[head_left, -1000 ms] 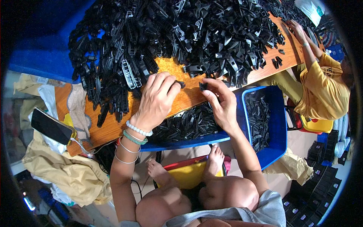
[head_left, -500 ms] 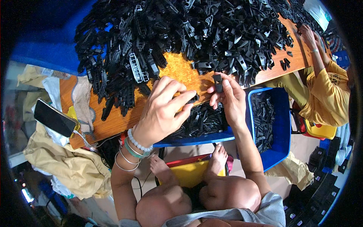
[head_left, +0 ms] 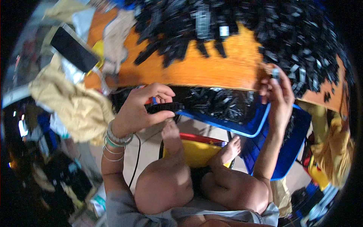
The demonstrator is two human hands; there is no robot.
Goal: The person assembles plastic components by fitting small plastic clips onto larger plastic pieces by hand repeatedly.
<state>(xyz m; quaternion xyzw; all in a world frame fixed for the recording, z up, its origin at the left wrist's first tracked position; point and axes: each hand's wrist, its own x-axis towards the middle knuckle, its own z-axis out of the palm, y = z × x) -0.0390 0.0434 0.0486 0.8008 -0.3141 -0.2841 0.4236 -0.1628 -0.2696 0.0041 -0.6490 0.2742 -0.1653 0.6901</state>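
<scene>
My left hand (head_left: 138, 108) is closed on a long, ribbed black plastic piece (head_left: 164, 107), pinched between thumb and fingers just off the table's front edge. Over the table edge at the right, my right hand (head_left: 279, 92) grips a small dark plastic part (head_left: 275, 73) between thumb and fingertips; motion smears its outline. A large heap of black plastic parts (head_left: 170, 34) covers the back of the wooden table (head_left: 223, 73). Below the table edge, between my hands, a blue bin (head_left: 242, 131) holds many loose black parts.
Another blue bin (head_left: 300, 147) stands to the right. A phone (head_left: 73, 47) with a cable lies at the table's left end, above a beige cloth (head_left: 64, 102). Something yellow with a red edge (head_left: 193, 151) sits between my feet. At the far right shows a person's yellow clothing (head_left: 334, 151).
The view has swung left, and the scene is blurred. My left hand has come back from the table edge, now showing the long black piece. The hands are farther apart; the right still holds its part.
</scene>
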